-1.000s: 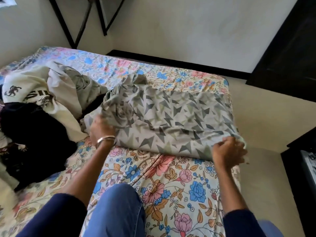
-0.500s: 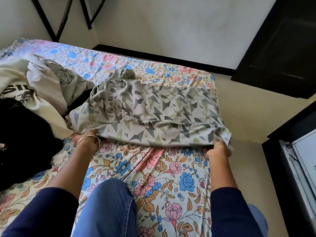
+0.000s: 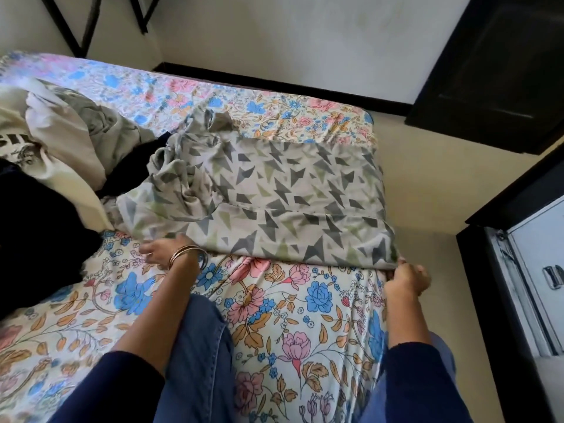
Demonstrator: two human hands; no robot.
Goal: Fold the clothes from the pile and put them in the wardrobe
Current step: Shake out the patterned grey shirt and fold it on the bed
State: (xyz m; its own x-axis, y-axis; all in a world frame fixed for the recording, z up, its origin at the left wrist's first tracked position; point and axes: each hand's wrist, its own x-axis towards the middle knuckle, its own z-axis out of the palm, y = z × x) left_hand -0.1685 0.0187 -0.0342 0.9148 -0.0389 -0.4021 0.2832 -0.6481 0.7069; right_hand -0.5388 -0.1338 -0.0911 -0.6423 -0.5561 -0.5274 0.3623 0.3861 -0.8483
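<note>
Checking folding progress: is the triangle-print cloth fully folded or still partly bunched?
Partly bunched. The triangle-print cloth lies flat on its right side, but its left end is crumpled.

You are looking down at a bed covered by a floral sheet (image 3: 305, 315). A grey garment printed with dark triangles (image 3: 274, 203) lies spread across it, smooth toward the right and bunched into folds at its left end. Your left hand (image 3: 161, 250), with bangles (image 3: 187, 256) on the wrist, rests at the garment's near left edge, fingers against the cloth. Your right hand (image 3: 407, 279) pinches the garment's near right corner at the edge of the bed. To the left, touching the garment, sits a pile of clothes (image 3: 61, 154): cream, grey and black pieces. Your knee in blue jeans (image 3: 198, 346) rests on the sheet between your arms. A dark cabinet (image 3: 503, 71) stands at the upper right.
</note>
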